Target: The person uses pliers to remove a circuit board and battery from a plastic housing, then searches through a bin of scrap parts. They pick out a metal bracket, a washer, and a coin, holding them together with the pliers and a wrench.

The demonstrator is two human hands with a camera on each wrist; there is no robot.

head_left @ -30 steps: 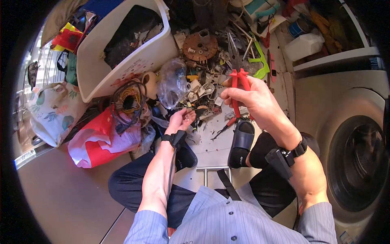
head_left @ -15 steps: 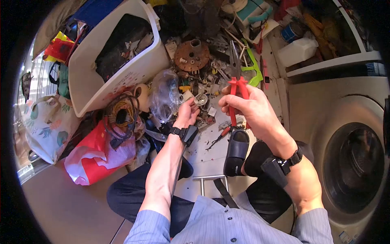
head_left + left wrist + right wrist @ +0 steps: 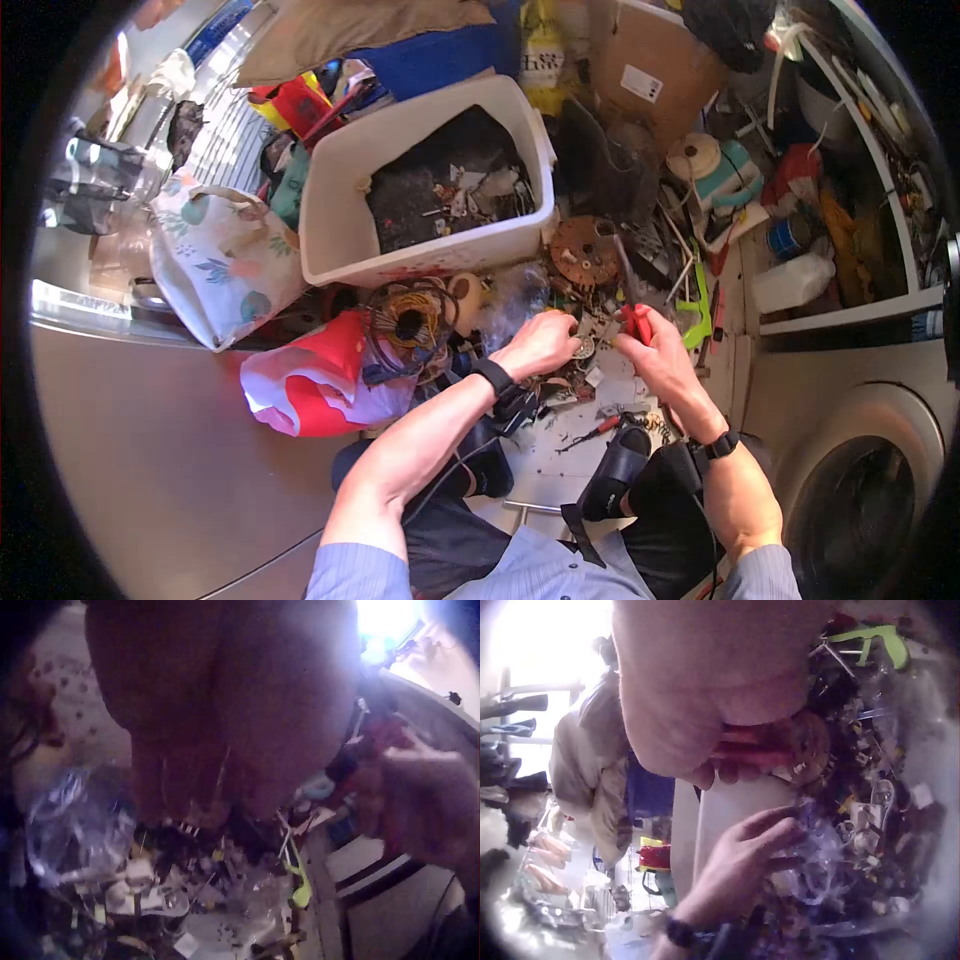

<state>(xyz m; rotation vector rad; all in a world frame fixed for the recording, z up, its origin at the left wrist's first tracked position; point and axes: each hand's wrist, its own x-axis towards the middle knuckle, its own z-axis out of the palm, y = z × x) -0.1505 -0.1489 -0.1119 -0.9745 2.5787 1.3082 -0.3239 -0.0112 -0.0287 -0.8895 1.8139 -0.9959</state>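
My right hand grips the red handles of long-nose pliers, whose dark jaws point away from me. In the right wrist view the red handles run under that hand's palm. My left hand reaches palm down over a heap of small scrap parts, left of the pliers. Its fingers are loosely bent, and nothing shows between them in the right wrist view. Close by lie a clear plastic bag and a rusty round disc. Small white plastic pieces lie below the left fingertips.
A large white tub with dark scrap inside stands behind the heap. Coiled wire and a red-and-white bag sit on the left. On the right are a bright green frame-like piece and a washing machine.
The left hand has turned from palm up to palm down and moved forward over the heap. The right hand still grips the pliers. The head view has tilted up and shifted left.
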